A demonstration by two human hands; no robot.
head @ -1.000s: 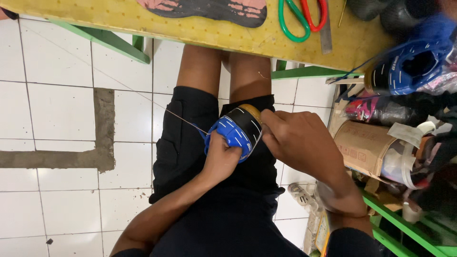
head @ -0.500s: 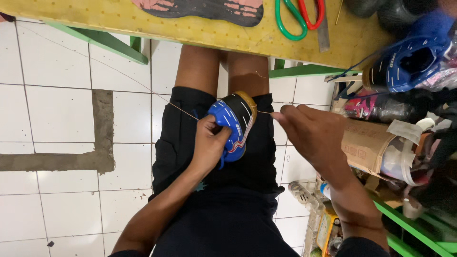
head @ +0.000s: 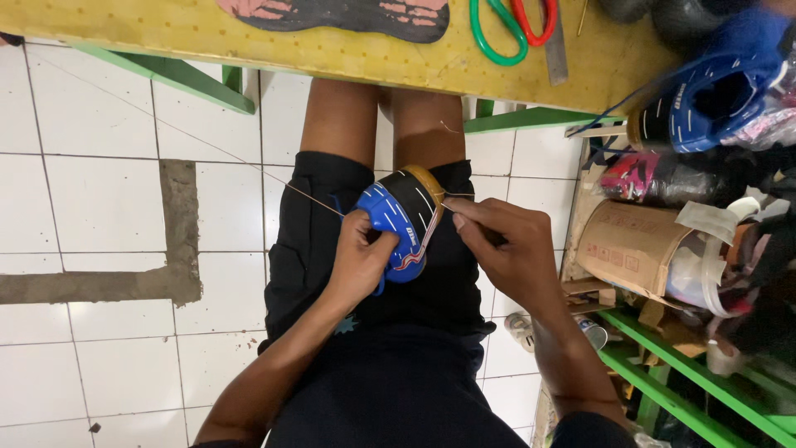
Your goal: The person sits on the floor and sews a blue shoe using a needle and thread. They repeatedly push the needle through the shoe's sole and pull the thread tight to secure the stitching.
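Observation:
A blue and black shoe (head: 400, 217) with a tan sole rests on my lap, over black shorts. My left hand (head: 358, 259) wraps around its blue side and holds it. A thin thread (head: 207, 148) runs from the shoe up and away to the left. My right hand (head: 502, 249) sits just right of the shoe, fingers pinched on a thin stitching tool whose tip meets the shoe's sole edge.
A yellow workbench (head: 332, 46) with green legs spans the top, carrying a dark insole (head: 340, 12) and green and red scissors (head: 507, 25). To the right, a green shelf (head: 663, 373) holds a blue shoe (head: 713, 91), a cardboard box (head: 630, 245) and other shoes. White tiled floor lies left.
My right hand has shifted away from the shoe to the right and drawn back near it. My left hand has regripped the shoe's blue side.

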